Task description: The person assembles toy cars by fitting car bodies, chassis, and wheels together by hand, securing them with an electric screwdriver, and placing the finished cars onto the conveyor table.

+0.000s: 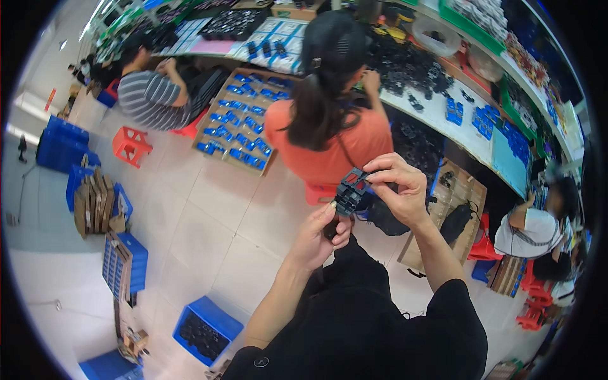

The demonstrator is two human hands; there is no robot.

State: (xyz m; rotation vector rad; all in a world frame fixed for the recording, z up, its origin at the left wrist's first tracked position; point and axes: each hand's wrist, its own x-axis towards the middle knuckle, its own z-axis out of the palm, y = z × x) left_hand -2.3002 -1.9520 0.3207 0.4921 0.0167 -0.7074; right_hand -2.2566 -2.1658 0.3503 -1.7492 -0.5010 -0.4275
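A small black plastic housing (350, 192) with cut-out openings is held up between both hands, in front of my body. My left hand (318, 236) pinches its lower end between thumb and fingers. At the upper right end, the thumb and fingertips of my right hand (400, 187) close on the same part. Whether the right fingertips also hold a smaller piece cannot be made out. Behind the housing sits a person in an orange top (329, 126), back turned, at a long workbench (405, 104).
A wooden tray (264, 166) of blue and black parts lies left of the seated person. Another tray (415, 252) holds a black bag (457, 223). Blue bins (233, 322) and a red stool (131, 145) stand on the floor. More people sit at far left (152, 95) and right (529, 228).
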